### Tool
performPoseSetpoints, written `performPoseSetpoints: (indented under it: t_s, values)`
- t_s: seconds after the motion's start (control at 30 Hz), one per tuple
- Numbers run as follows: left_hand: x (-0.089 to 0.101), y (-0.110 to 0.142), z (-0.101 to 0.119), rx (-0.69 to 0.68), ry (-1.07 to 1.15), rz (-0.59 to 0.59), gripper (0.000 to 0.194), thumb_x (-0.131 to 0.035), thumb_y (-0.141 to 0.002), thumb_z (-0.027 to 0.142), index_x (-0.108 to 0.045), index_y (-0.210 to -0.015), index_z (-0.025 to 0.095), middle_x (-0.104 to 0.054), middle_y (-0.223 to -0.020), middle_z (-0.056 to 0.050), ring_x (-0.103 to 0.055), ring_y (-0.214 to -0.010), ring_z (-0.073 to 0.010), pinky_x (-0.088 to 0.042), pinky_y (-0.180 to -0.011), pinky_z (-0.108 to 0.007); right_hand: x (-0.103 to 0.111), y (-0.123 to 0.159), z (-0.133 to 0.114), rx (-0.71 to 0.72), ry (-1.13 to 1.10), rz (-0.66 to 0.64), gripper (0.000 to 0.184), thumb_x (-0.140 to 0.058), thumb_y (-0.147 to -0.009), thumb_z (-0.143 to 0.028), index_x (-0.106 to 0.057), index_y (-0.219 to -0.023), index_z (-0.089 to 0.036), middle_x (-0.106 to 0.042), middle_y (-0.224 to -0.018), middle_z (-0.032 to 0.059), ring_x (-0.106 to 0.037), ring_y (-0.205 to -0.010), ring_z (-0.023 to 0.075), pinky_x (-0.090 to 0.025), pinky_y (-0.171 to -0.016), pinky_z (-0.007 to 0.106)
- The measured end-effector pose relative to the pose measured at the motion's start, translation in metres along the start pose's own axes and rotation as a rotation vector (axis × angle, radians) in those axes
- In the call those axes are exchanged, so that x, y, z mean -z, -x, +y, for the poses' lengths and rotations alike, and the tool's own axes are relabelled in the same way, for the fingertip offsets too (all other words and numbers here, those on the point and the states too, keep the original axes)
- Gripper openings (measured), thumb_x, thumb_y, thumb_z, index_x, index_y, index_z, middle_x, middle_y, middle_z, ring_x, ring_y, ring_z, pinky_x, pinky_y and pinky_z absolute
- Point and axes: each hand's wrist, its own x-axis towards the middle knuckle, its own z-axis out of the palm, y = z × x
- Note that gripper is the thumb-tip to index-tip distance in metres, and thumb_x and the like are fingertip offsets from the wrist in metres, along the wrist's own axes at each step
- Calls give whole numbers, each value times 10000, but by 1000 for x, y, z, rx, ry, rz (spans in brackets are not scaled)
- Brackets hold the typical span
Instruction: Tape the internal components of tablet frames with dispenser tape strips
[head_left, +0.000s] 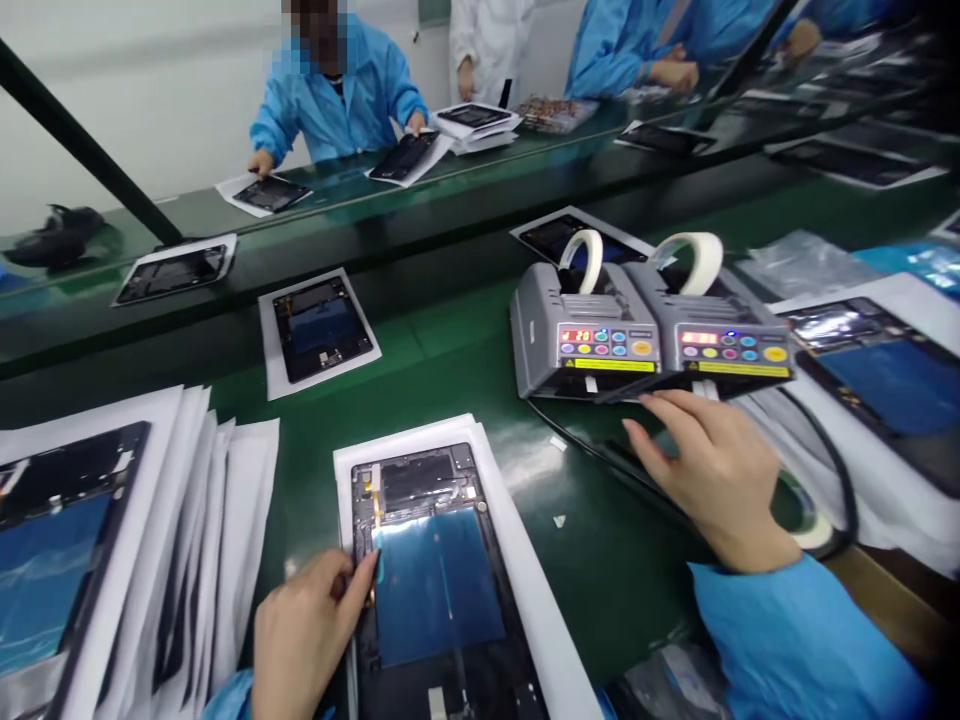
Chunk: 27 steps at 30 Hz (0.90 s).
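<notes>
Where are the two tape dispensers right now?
In the head view, the tape dispensers stand side by side on the green bench, toward the upper right, just beyond the right hand.

- Head camera: riding on the person's head, facing forward and down across a green workbench (457, 340)
- Near field: catching the left hand (304, 640) and right hand (712, 470) close up along the lower edge, a tablet panel (439, 590) between them
- Middle field: showing tape dispensers (652, 335) just ahead of the right hand
- Far field: reaching a co-worker in a blue smock (337, 95) at the top edge
- Tilt: leaning, with bench edges climbing toward the right
</notes>
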Motion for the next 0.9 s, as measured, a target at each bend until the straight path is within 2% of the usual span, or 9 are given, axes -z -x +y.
performPoseSetpoints:
  t_s: [0.1, 0.2, 0.27, 0.37, 0.47, 0.57, 0.63, 0.7, 0.9]
  values:
    - [6, 4, 0, -178, -223, 96, 447, -393, -948, 462, -481, -587, 214, -540, -506, 18, -530, -431, -155, -248, -461, -262, -11, -3, 3, 80, -9, -4, 290, -641, -827, -236, -602, -1103, -154, -679, -998, 87, -631, -850, 187, -483, -749, 301]
    - [18, 5, 11, -330, -303, 186, 419, -389, -973, 389, -478, -602, 216, -509, -501, 22, -513, -427, -154, -262, -467, -282, -21, -13, -4, 134, 8, 12, 252, -647, -826, -234, -624, -1065, -159, -689, -988, 69, -628, -819, 166, -462, -702, 278]
    - [25, 2, 23, -448, -262, 187, 379, -410, -972, 335, -491, -622, 215, -500, -522, 23, -506, -446, -154, -302, -488, -289, -25, -21, -4, 146, 42, 51, 189, -646, -828, -229, -651, -1006, -166, -701, -916, 51, -620, -749, 149, -432, -638, 271]
    - [26, -9, 42, -577, -160, 105, 314, -447, -955, 275, -504, -652, 213, -516, -582, 14, -520, -500, -165, -361, -515, -299, -24, -28, -3, 145, 36, 79, 66, -627, -840, -216, -676, -871, -186, -705, -809, 36, -602, -670, 125, -402, -590, 263]
    - [12, -26, 57, -586, -123, -3, 243, -491, -930, 274, -527, -699, 203, -543, -646, -2, -547, -555, -181, -409, -518, -303, -14, -30, -20, 113, -125, 63, 19, -656, -811, -180, -660, -829, -175, -705, -813, 58, -621, -706, 142, -441, -635, 257]
    - [-5, -43, 66, -566, -120, -112, 153, -529, -908, 274, -565, -789, 185, -583, -737, -20, -582, -629, -195, -461, -544, -309, -2, -30, -58, 176, -412, -89, 74, -654, -808, -147, -634, -875, -169, -701, -862, 47, -636, -757, 150, -474, -678, 257]
    - [-15, -52, 69, -570, -105, -137, 129, -524, -912, 266, -582, -843, 173, -596, -786, -32, -597, -687, -204, -489, -580, -319, 1, -30, -85, 223, -556, -192, 69, -613, -842, -143, -623, -905, -170, -697, -888, 29, -640, -770, 134, -478, -678, 248]
    - [-21, -58, 71, -573, -77, -137, 130, -513, -917, 257, -591, -866, 166, -596, -805, -37, -600, -725, -209, -503, -612, -327, -1, -29, -106, 224, -619, -227, 72, -577, -864, -136, -621, -911, -169, -695, -874, 16, -642, -752, 118, -475, -663, 237]
    - [-29, -60, 71, -554, 13, -141, 139, -506, -915, 252, -577, -826, 170, -576, -808, -38, -587, -714, -196, -501, -624, -329, -12, -22, -121, 188, -629, -262, 90, -561, -852, -111, -623, -894, -161, -688, -824, 6, -636, -690, 102, -460, -615, 234]
